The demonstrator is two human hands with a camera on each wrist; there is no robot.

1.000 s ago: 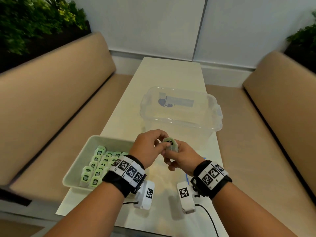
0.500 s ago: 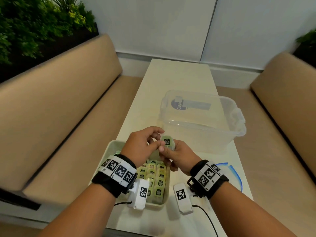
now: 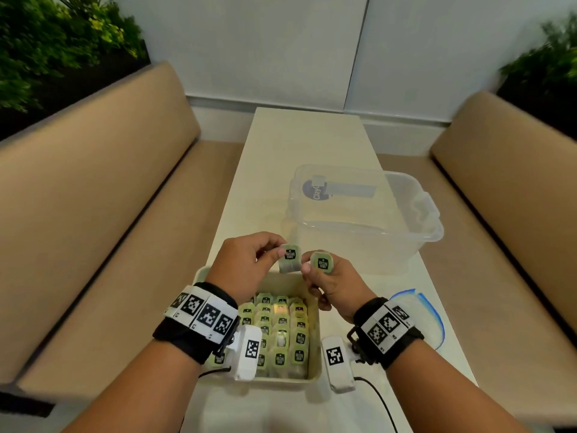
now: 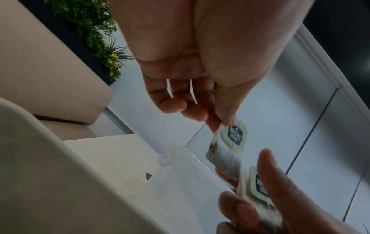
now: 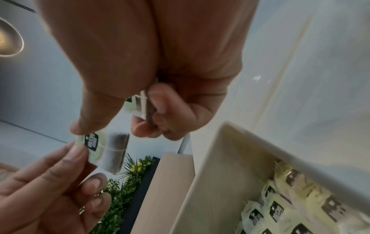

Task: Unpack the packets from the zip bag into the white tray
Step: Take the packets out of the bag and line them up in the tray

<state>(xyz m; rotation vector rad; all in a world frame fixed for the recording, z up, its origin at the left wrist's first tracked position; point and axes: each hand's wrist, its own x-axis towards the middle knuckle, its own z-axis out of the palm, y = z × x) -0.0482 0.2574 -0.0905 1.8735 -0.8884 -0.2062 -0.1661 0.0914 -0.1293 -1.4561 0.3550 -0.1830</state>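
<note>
Above the far end of the white tray [image 3: 314, 351], my left hand [image 3: 278, 254] pinches one pale green packet [image 3: 289, 260] by thumb and forefinger. Just to its right, my right hand [image 3: 312, 271] grips a small stack of the same packets [image 3: 323, 263]. The two lots are a little apart. In the left wrist view the pinched packet [image 4: 233, 137] hangs from the fingertips above the right hand's stack [image 4: 258, 188]. Several packets [image 3: 281, 335] lie in rows in the tray. The zip bag [image 3: 432, 320], clear with a blue edge, lies flat on the table behind my right wrist.
A clear plastic bin [image 3: 362, 214] stands on the narrow cream table [image 3: 309, 135] just beyond my hands. Tan benches [image 3: 93, 198] run along both sides, with plants behind them. A cable [image 3: 379, 401] trails from my right wrist over the table's near end.
Both hands held one stack together before. Now my left hand has drawn a single packet off it to the left, and the hands hang over the tray.
</note>
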